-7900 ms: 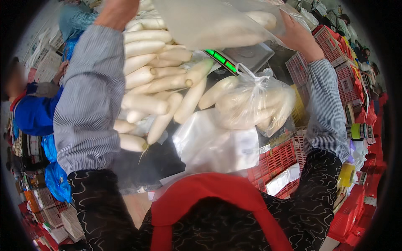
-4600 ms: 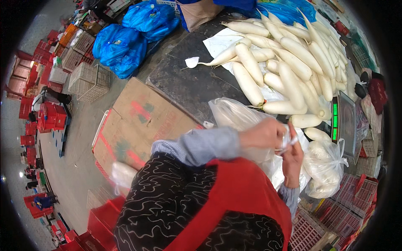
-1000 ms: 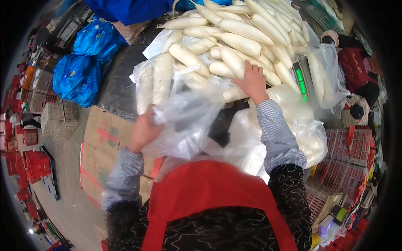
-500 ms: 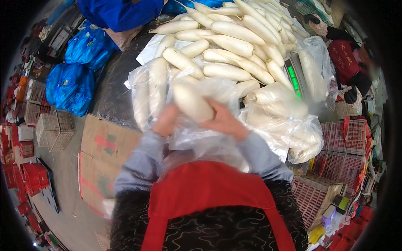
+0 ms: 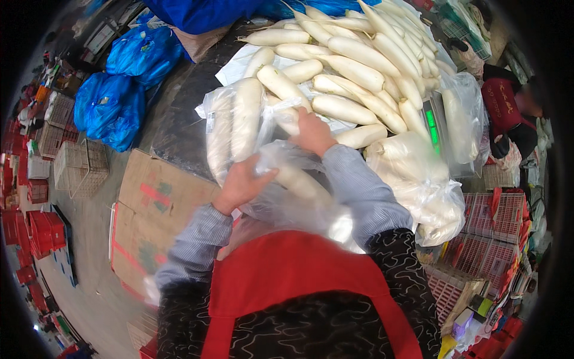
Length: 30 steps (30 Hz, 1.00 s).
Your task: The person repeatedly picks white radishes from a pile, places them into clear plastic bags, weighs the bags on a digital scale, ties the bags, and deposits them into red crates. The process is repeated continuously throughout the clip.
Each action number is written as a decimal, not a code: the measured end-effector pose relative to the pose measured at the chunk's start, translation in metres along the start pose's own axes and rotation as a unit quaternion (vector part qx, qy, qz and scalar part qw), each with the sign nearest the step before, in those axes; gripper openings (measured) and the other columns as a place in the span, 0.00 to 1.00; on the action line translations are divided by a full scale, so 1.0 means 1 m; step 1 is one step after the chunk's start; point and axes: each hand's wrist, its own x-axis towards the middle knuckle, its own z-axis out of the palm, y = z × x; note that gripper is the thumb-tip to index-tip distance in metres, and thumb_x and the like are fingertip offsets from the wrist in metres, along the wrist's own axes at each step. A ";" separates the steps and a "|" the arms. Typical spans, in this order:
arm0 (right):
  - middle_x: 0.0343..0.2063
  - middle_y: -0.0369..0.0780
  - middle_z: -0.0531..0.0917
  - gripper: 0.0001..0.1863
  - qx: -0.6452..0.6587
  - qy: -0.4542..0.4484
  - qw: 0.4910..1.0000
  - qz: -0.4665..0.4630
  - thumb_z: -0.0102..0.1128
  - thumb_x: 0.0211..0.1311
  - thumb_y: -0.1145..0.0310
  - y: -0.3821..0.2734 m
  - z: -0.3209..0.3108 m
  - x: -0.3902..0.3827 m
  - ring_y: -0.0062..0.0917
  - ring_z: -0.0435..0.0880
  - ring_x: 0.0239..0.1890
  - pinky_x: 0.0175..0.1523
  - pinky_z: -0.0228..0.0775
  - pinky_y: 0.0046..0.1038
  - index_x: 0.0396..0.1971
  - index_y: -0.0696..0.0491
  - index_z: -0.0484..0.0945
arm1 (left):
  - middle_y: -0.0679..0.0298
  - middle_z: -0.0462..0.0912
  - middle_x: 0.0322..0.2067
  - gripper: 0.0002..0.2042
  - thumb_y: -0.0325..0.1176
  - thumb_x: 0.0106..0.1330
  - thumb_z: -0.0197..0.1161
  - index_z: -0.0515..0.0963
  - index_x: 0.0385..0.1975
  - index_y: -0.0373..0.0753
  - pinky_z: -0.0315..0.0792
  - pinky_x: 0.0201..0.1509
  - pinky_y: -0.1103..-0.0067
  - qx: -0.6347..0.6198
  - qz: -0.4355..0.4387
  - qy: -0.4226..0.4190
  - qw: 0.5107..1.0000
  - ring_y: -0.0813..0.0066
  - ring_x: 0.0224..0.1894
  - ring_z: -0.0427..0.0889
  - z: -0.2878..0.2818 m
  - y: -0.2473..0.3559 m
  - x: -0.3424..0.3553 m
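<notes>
In a clear plastic bag (image 5: 272,206) close to my apron lies a white daikon radish (image 5: 305,184). My left hand (image 5: 242,184) is at the bag's left side, thumb and fingers apart, touching the film. Just beyond the bag, my right hand (image 5: 313,133) has its fingers closed on the end of another daikon (image 5: 286,121) at the near edge of the pile; its fingertips are partly hidden. Left of that stands a filled bag (image 5: 219,128) with daikons inside. The big daikon pile (image 5: 362,54) spreads across the table beyond my hands.
A scale with a green lit display (image 5: 432,133) sits right of the pile, beside bagged daikons (image 5: 412,173). Blue bags (image 5: 110,110) and flattened cardboard (image 5: 155,203) are at left. Red crates (image 5: 493,218) are stacked at right. A person in dark red (image 5: 502,105) is at the far right.
The daikon held between my hands has gone down into the clear bag. My right hand has moved up to the pile, and my left hand has opened beside the bag.
</notes>
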 end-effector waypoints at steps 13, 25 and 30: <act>0.59 0.48 0.73 0.46 0.482 -0.036 0.875 -0.024 0.73 0.48 0.60 -0.008 -0.017 -0.124 0.35 0.71 0.62 0.66 0.60 0.34 0.66 0.60 0.61 | 0.59 0.83 0.24 0.15 0.35 0.71 0.52 0.82 0.34 0.30 0.71 0.29 0.76 -0.105 -0.019 0.086 0.991 0.73 0.24 0.79 -0.018 -0.017 0.080; 0.39 0.50 0.82 0.23 -0.020 0.191 0.981 -0.006 0.67 0.55 0.58 0.017 0.011 0.047 0.44 0.81 0.43 0.48 0.73 0.42 0.44 0.59 0.77 | 0.66 0.82 0.23 0.14 0.34 0.68 0.53 0.83 0.30 0.31 0.69 0.32 0.80 -0.256 -0.090 0.029 0.962 0.81 0.26 0.75 -0.052 0.050 0.057; 0.40 0.49 0.83 0.38 -0.057 -0.002 0.998 -0.004 0.73 0.44 0.49 0.025 0.018 0.089 0.44 0.84 0.41 0.45 0.77 0.42 0.51 0.59 0.77 | 0.68 0.81 0.23 0.09 0.30 0.62 0.57 0.83 0.28 0.33 0.66 0.29 0.83 -0.292 -0.106 -0.011 0.951 0.83 0.24 0.73 -0.069 0.050 0.051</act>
